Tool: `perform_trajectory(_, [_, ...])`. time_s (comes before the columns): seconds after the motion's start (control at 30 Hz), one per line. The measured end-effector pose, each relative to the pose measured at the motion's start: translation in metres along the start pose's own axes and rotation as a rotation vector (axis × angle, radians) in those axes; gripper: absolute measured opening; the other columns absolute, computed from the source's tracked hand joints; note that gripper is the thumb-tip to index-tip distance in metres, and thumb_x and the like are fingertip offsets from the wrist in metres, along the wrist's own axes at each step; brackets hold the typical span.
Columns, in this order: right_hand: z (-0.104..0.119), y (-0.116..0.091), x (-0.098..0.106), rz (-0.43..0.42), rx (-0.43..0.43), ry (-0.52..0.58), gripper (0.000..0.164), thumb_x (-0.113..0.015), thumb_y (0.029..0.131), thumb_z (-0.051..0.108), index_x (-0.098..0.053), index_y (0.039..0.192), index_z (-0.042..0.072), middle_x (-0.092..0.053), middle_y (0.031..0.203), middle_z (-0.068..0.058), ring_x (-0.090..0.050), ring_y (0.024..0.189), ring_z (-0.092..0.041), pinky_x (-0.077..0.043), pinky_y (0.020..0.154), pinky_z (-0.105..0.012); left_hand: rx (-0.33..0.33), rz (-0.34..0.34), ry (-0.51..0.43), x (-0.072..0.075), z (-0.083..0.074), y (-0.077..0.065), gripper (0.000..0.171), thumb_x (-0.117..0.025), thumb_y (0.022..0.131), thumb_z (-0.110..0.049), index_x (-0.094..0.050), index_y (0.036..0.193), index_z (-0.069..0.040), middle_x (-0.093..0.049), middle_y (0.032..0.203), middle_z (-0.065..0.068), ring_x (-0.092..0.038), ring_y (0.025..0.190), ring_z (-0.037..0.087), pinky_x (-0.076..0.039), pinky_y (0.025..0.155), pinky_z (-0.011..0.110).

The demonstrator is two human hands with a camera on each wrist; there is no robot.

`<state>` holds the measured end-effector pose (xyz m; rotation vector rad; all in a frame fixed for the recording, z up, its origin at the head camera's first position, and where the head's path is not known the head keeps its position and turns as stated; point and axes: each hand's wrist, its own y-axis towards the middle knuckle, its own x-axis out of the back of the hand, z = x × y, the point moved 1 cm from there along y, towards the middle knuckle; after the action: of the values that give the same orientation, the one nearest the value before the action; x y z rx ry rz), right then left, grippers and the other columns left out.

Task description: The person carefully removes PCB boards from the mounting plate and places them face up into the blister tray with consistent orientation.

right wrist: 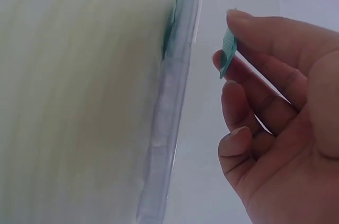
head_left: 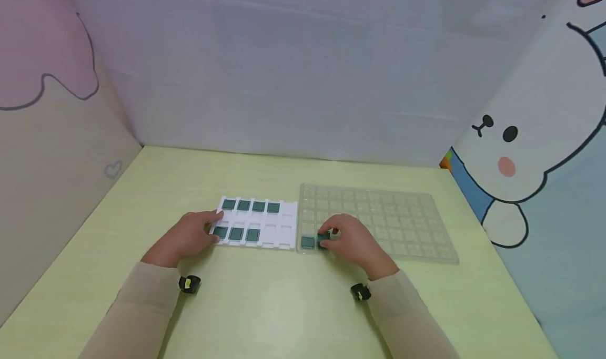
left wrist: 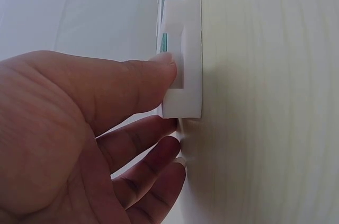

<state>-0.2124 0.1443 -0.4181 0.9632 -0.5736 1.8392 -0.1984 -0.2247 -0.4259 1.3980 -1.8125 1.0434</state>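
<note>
My left hand (head_left: 185, 236) grips the left end of a white plastic tray (head_left: 251, 221). Its thumb presses the near corner of that tray, as the left wrist view shows, with the other fingers bent around the end. Small square green chips sit in the tray's pockets, several along the far row and three at the left of the near row. Between thumb and forefinger, my right hand (head_left: 352, 240) pinches another green chip (right wrist: 229, 49), raised clear of a transparent compartment tray (head_left: 402, 222). One more chip (head_left: 307, 242) lies in the transparent tray's near left corner compartment.
Both trays lie side by side on a pale wood-grain table (head_left: 265, 306), the transparent one on the right. A light fabric backdrop (head_left: 293, 85) rises behind the table's far edge, and printed cartoon panels flank both sides. Each wrist wears a small black camera band.
</note>
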Motion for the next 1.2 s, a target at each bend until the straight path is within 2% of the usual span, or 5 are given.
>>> perform_trajectory(0.27, [-0.005, -0.003, 0.003, -0.001, -0.039, -0.020, 0.017, -0.077, 0.078, 0.021, -0.072, 0.093, 0.024, -0.062, 0.099, 0.014, -0.052, 0.085, -0.013, -0.044, 0.073, -0.031, -0.003, 0.003, 0.011, 0.002, -0.001, 0.000, 0.064, -0.069, 0.083, -0.011, -0.042, 0.141, -0.009, -0.035, 0.144, 0.024, -0.034, 0.128, 0.042, -0.030, 0.101, 0.056])
perform_trajectory(0.5, [-0.013, -0.007, 0.006, 0.015, -0.038, 0.021, 0.016, -0.077, 0.078, 0.019, -0.071, 0.093, 0.022, -0.061, 0.098, 0.013, -0.052, 0.085, -0.015, -0.045, 0.071, -0.032, -0.005, 0.005, 0.005, 0.002, -0.002, -0.002, 0.064, -0.069, 0.083, -0.011, -0.041, 0.141, -0.009, -0.034, 0.144, 0.024, -0.033, 0.128, 0.043, -0.031, 0.100, 0.056])
perform_trajectory(0.7, [-0.019, -0.011, 0.007, 0.021, -0.070, 0.040, 0.015, -0.077, 0.078, 0.018, -0.071, 0.091, 0.022, -0.062, 0.098, 0.013, -0.052, 0.086, -0.016, -0.045, 0.073, -0.032, -0.005, 0.008, 0.000, 0.001, 0.000, 0.000, 0.065, -0.069, 0.083, -0.012, -0.041, 0.142, -0.010, -0.034, 0.145, 0.024, -0.033, 0.128, 0.043, -0.030, 0.101, 0.057])
perform_trajectory(1.2, [-0.028, -0.012, 0.004, 0.037, -0.116, 0.034, 0.017, -0.078, 0.077, 0.017, -0.071, 0.091, 0.024, -0.061, 0.098, 0.012, -0.051, 0.083, -0.014, -0.044, 0.070, -0.032, -0.012, 0.006, -0.015, -0.002, 0.005, 0.003, 0.064, -0.069, 0.084, -0.012, -0.041, 0.142, -0.010, -0.034, 0.145, 0.022, -0.032, 0.129, 0.043, -0.030, 0.101, 0.056])
